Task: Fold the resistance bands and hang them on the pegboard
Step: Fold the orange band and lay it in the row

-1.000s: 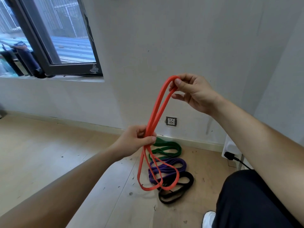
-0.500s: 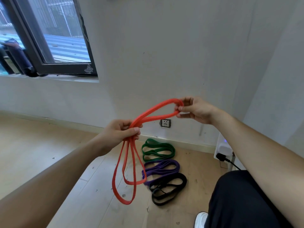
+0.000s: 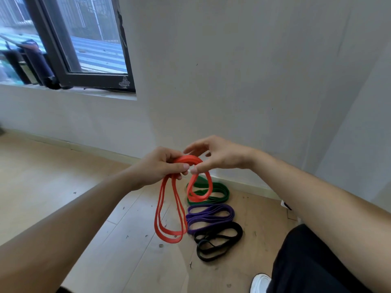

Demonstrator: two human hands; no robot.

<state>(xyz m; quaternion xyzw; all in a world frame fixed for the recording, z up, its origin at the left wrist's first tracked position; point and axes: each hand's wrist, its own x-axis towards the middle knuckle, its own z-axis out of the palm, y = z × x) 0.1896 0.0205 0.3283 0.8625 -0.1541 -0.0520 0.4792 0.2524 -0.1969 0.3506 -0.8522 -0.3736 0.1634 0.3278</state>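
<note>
An orange resistance band [image 3: 169,225] hangs folded in loops from my left hand [image 3: 160,166], which grips its gathered top. My right hand [image 3: 215,154] sits right beside the left, thumb and fingers pinching the band's upper fold, with a shorter orange loop dangling below it. On the floor beneath lie a green band [image 3: 220,192], a purple band [image 3: 211,216] and a black band [image 3: 220,240], each folded flat, in a row from the wall toward me. No pegboard is in view.
A white wall [image 3: 243,81] stands ahead, with a dark-framed window [image 3: 84,77] at upper left. The wooden floor [image 3: 53,187] stretches out to the left. My dark trouser leg [image 3: 313,261] and white shoe [image 3: 260,282] are at the lower right.
My right hand came down and left with the band's top end, meeting my left hand. The stretched span has collapsed into another hanging loop.
</note>
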